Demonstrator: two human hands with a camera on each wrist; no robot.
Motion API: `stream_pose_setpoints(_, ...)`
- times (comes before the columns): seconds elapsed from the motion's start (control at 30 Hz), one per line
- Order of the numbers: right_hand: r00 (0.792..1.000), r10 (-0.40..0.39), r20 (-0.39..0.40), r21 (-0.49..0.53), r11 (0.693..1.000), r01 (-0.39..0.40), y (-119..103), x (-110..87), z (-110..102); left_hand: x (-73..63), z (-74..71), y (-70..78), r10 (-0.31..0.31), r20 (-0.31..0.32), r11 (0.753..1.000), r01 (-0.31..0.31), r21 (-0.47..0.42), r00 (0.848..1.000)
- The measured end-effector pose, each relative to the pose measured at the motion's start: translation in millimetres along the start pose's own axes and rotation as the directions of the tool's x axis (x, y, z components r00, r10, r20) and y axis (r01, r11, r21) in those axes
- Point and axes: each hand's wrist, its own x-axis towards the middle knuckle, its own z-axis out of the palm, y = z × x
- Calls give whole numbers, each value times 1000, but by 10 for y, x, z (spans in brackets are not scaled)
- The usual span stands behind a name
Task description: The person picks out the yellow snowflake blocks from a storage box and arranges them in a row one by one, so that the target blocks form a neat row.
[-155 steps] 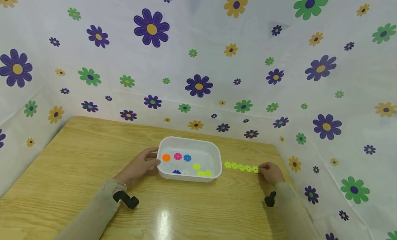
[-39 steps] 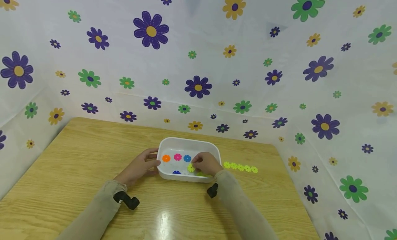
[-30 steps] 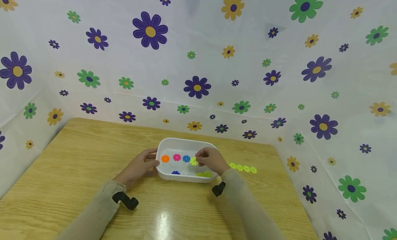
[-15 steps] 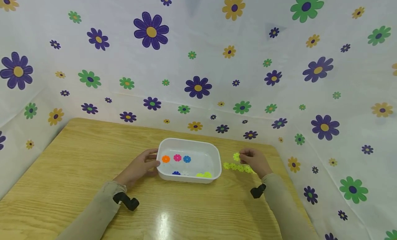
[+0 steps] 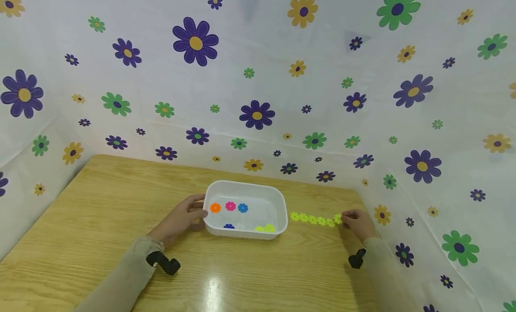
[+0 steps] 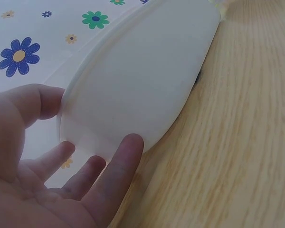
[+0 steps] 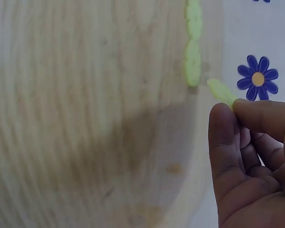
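In the head view, my left hand (image 5: 180, 219) holds the left end of a white plastic tray (image 5: 247, 232). Its thumb is at the rim (image 6: 71, 83) and other fingertips rest against the outer wall, as the left wrist view shows. My right hand (image 5: 359, 223) pinches one yellow-green flower-shaped disc (image 7: 221, 91) between thumb and finger. That disc is just off the right end of a row of several similar discs (image 5: 312, 220) lying on the table; a small gap separates them in the right wrist view.
Inside the tray lie an orange disc (image 5: 215, 208), a pink one (image 5: 230, 206), a blue one (image 5: 243, 208), a dark blue one (image 5: 229, 226), a pale one and some yellow-green discs (image 5: 269, 228). A flower-print sheet (image 5: 153, 79) stands behind the wooden table (image 5: 121, 191).
My right hand has taken a yellow-green disc from the tray and carried it right to the row's far end. The left hand has stayed on the tray.
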Motion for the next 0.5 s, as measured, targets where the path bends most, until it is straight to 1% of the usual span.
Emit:
stream_pose_setpoints(0.2, 999, 35, -11, -5, 999, -35, 155, 24, -6, 9, -9, -25, -1, 1, 1000, 1, -6, 1000)
stream_pose_setpoints(0.33, 1000, 28, -5, -22, 999, -29, 213, 64, 19, 11, -11, -26, 1, 3, 1000, -1, -8, 1000)
stream_pose_setpoints(0.5, 999, 49, 12, 6, 999, -49, 266, 104, 38, 20, -9, -28, -3, 6, 1000, 3, 2, 1000)
